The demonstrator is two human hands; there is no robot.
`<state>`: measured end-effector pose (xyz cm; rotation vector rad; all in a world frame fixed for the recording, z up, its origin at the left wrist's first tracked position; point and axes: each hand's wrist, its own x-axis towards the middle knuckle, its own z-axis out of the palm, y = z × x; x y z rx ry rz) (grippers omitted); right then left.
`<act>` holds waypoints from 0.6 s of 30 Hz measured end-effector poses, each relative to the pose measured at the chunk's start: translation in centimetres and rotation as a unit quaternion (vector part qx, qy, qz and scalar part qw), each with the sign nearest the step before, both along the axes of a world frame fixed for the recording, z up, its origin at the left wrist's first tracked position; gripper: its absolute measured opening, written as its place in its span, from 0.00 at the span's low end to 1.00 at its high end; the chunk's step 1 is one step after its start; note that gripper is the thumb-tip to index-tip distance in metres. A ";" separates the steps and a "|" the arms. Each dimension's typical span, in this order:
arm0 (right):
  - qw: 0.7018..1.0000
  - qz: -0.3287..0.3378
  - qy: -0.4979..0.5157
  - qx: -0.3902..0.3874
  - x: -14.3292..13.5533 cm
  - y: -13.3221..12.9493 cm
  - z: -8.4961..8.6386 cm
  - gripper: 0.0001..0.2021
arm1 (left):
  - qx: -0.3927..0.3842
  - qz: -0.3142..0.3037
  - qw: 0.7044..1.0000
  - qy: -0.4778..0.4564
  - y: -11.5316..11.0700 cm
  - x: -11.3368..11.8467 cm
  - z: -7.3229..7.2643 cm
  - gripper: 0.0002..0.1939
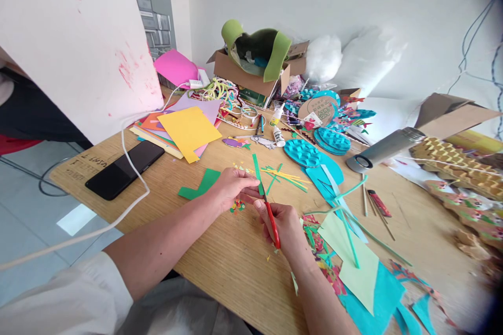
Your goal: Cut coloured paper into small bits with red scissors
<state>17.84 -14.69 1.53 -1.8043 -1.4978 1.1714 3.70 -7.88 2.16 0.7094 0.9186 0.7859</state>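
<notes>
My left hand (236, 188) pinches a narrow green paper strip (256, 168) between thumb and fingers, the strip pointing away from me. Red-handled scissors (272, 224) are gripped in my right hand (280, 226), their blades at the lower end of the strip. Just beyond the hands lie thin yellow and green strips (293, 178) and small pale cut pieces. Left of my left hand is a larger green paper piece (204, 183). Small colourful bits lie partly hidden beneath my hands.
Coloured sheets (190, 128) and a black phone (124, 170) lie at the left, crossed by a white cable. Glue bottles (279, 136) stand behind. Blue egg-tray pieces (302, 153), a metal flask (385, 149), a utility knife (379, 203) and paper scraps (330, 267) are at the right.
</notes>
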 end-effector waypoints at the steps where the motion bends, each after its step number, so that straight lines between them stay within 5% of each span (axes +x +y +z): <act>1: 1.000 -0.003 0.003 -0.002 0.0 0.0 0.0 0.29 | -0.001 0.001 1.000 -0.001 0.0 0.0 0.0 0.10; 18: 1.000 0.005 -0.009 0.003 0.1 0.0 -0.2 0.29 | -0.004 0.014 1.000 -0.003 0.1 -0.3 0.4 0.07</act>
